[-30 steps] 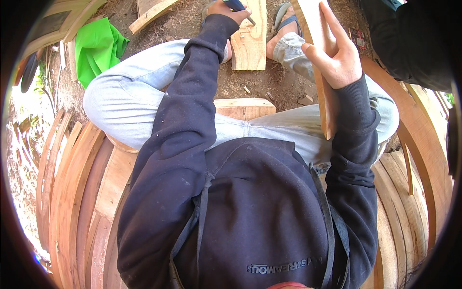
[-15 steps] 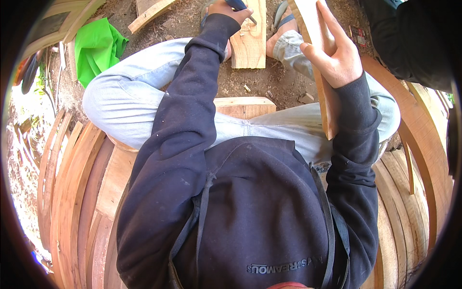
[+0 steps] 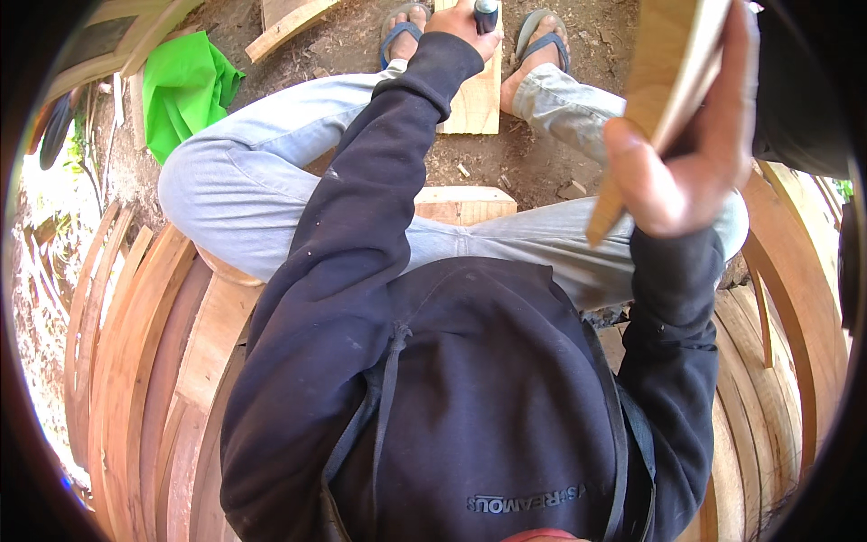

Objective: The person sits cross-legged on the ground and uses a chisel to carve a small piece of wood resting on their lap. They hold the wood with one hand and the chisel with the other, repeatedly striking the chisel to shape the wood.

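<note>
At the top of the head view, my left hand (image 3: 456,24) is closed around the dark handle of a chisel (image 3: 487,16). Its blade is hidden now. Beneath that hand a pale wooden board (image 3: 474,104) lies on the ground between my feet. Over my right knee, my right hand (image 3: 673,185) grips a flat piece of wood (image 3: 664,77), raised and tilted, its far end cut off by the upper edge. The thumb lies on one side of this piece and the fingers on the other; the hand is slightly blurred.
A wooden block (image 3: 465,206) sits in front of my lap. Curved wooden pieces (image 3: 135,361) are stacked at left, and a large curved plank (image 3: 799,271) stands at right. Green cloth (image 3: 185,90) lies at upper left. A dark-clothed person (image 3: 799,81) is close by at upper right.
My right hand has lifted the wood piece and swung it to the right, closer to the camera. My left hand has shifted slightly right with the chisel, whose metal shaft was visible earlier.
</note>
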`<state>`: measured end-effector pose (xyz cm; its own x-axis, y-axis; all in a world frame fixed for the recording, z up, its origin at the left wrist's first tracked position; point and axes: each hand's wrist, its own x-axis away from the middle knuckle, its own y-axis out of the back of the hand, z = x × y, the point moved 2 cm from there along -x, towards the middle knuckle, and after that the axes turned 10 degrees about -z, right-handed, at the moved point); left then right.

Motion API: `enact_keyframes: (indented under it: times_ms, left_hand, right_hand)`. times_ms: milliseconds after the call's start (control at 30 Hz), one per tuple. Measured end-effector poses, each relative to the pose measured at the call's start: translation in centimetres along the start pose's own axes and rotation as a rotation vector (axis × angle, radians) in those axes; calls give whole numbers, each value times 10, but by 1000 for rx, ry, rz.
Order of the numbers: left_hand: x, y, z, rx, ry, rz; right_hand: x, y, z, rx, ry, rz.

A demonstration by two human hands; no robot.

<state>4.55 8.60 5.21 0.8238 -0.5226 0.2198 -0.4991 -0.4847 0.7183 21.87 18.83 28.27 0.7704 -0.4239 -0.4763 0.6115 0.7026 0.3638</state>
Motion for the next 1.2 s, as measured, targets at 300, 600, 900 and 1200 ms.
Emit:
enact_keyframes:
  times_ms: [300, 600, 900, 1200]
  left_hand:
    - [-10, -3, 2, 67, -224, -271]
    - [-40, -48, 34, -134, -324, 0]
    - [-39, 1, 83, 197, 116, -65]
    - [-25, 26, 72, 863, 417, -137]
  right_hand:
    - [0, -19, -29, 229, -182, 141]
    - [1, -29, -17, 277, -266, 249]
    - [8, -19, -49, 70, -422, 38]
    - [15, -4, -80, -49, -522, -46]
